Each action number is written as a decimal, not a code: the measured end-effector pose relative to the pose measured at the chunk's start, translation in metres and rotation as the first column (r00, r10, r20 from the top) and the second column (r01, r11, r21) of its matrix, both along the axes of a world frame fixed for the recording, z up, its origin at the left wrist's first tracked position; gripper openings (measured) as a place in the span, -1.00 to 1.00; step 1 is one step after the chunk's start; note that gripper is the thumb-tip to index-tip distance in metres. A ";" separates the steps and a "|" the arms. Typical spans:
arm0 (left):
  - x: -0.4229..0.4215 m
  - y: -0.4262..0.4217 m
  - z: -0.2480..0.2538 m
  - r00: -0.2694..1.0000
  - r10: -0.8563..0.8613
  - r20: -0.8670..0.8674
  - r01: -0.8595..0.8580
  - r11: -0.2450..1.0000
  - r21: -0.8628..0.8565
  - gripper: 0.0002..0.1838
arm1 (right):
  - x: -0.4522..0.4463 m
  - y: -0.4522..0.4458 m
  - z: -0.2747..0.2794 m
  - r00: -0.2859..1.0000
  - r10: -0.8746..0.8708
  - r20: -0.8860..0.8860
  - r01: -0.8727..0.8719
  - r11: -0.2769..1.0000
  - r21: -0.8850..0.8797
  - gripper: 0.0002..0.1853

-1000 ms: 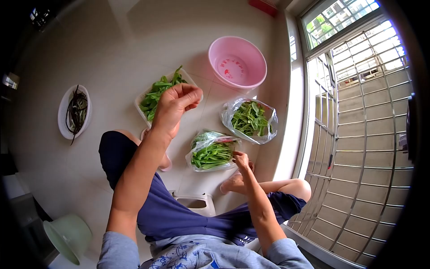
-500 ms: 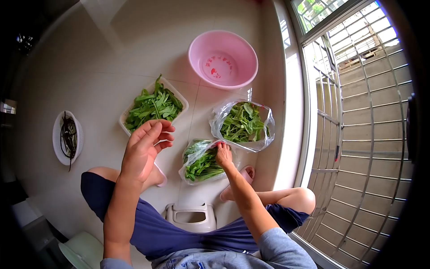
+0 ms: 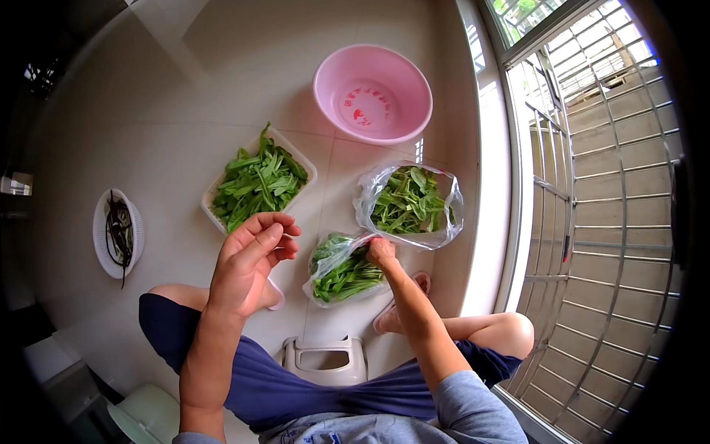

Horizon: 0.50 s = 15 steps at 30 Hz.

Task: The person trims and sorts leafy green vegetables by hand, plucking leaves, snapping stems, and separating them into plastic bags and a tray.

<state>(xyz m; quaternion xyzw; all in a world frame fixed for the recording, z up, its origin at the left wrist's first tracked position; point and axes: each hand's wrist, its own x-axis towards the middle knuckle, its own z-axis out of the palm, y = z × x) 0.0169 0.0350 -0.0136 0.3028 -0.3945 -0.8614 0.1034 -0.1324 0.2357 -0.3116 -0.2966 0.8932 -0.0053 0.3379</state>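
Note:
My left hand [image 3: 250, 263] is raised in front of the white rectangular basket of leafy greens [image 3: 260, 181]. Its fingers are loosely curled and apart, and I see nothing in them. Down by the floor, my right hand [image 3: 381, 254] grips the red-marked upper edge of a clear plastic bag [image 3: 322, 296]; its fingertips are partly hidden. Inside that bag lie long-stemmed greens [image 3: 346, 275], with the stems toward the right. Just beyond it, a second clear plastic bag [image 3: 448, 231] stands wide at the top, filled with loose green leaves [image 3: 407, 201].
A pink basin [image 3: 373, 96] stands at the back. On the far left is a white oval basket [image 3: 136, 233] with dark, long pods or stems. A beige plastic stool [image 3: 325, 362] is between my legs. Window bars [image 3: 606, 222] line the right side.
The whole view has shifted slightly. My right hand has moved slightly at the bag's edge, its fingers now lower and more hidden. My left hand keeps nearly the same pose.

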 end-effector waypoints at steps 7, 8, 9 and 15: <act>0.000 0.006 0.004 0.998 -0.043 -0.045 0.042 0.999 -0.023 -0.81 | 0.001 0.015 0.023 0.939 0.263 0.222 -0.174 0.920 -0.351 -0.51; 0.000 0.008 0.005 0.997 -0.050 -0.063 0.049 0.999 -0.023 -0.82 | 0.004 0.014 0.032 0.939 0.265 0.217 -0.179 0.919 -0.351 -0.51; 0.000 0.009 0.004 0.997 -0.047 -0.068 0.046 0.999 -0.025 -0.82 | 0.008 0.012 0.046 0.935 0.265 0.234 -0.144 0.890 -0.432 -0.50; 0.001 0.014 0.002 0.991 -0.097 -0.093 0.092 0.995 -0.049 -0.83 | 0.052 0.027 0.060 0.946 0.161 0.281 -0.042 0.921 -0.387 -0.45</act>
